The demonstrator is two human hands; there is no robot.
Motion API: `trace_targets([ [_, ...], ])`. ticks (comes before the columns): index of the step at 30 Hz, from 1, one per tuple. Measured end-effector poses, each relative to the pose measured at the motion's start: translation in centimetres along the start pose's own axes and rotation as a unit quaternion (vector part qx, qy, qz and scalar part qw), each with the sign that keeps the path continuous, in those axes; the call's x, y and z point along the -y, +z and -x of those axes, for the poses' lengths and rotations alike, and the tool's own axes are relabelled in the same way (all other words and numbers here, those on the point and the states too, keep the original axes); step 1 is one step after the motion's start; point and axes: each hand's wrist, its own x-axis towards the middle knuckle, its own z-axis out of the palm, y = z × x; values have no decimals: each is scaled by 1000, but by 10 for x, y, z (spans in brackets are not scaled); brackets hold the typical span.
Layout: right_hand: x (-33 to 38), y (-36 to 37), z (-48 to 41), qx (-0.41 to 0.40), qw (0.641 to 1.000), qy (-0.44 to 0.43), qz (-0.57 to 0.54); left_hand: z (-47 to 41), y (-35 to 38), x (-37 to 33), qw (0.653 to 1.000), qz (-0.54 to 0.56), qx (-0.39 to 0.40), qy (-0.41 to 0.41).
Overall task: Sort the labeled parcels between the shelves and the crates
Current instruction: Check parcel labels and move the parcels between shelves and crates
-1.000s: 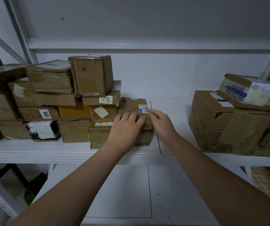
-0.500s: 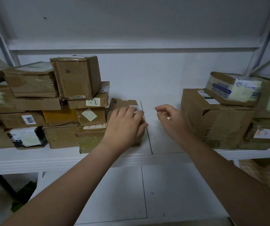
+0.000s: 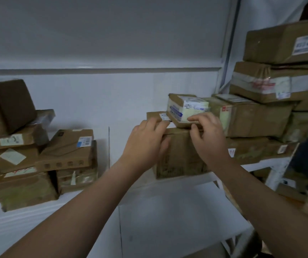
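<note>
A small parcel (image 3: 184, 107) with a pale wrap and blue-printed label lies on top of a large brown box (image 3: 179, 155) on the white shelf (image 3: 30, 215). My right hand (image 3: 210, 135) is at its front edge, forefinger and thumb pinching the lower rim. My left hand (image 3: 145, 144) lies on the large box's top left corner, fingertips touching the small parcel's left end and thumb on the box's front. The flat parcel (image 3: 69, 146) with a blue-and-white label rests on the left stack, away from both hands.
More taped parcels are stacked at the left (image 3: 9, 142) and piled high at the right (image 3: 272, 82), close behind my right hand. A shelf post (image 3: 230, 43) rises behind the right pile. A white lower shelf (image 3: 168, 220) lies under my forearms.
Both hands left the flat parcel on the left stack and moved right to the small parcel on the large box. The view swung right.
</note>
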Motion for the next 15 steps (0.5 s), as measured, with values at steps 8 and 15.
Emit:
trace_targets([
  [8, -60, -32, -31, 60, 996, 33, 58, -94, 33, -33, 999, -7, 28, -22],
  [15, -81, -32, -32, 87, 996, 23, 9, -71, 44, -39, 993, 76, -72, -58],
])
